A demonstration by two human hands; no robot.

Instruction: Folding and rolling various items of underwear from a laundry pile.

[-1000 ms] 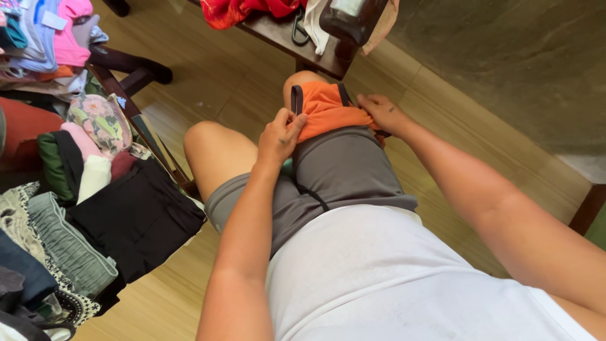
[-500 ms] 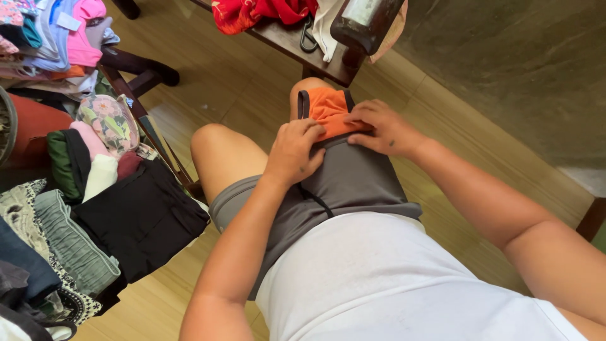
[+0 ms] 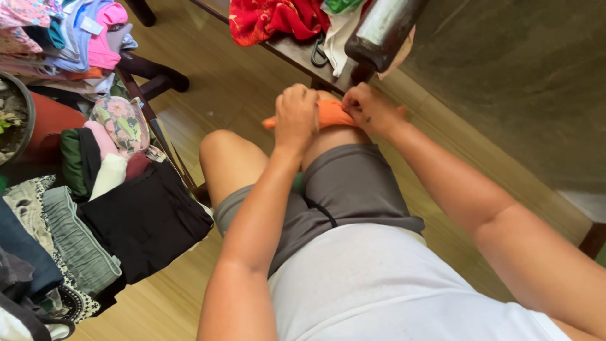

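Hands: two, left hand (image 3: 297,117), right hand (image 3: 369,108), gripping one orange garment (image 3: 331,113).

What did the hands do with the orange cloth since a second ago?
Both hands, left and right, moved forward to the knee, squeezing the orange cloth from a flat fold into a tight small roll. The clothes pile and wooden table stayed put.

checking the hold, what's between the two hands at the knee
In the head view, a rolled orange cloth spans the stretch between the left hand and the right hand; both grip it, above the bare knee.
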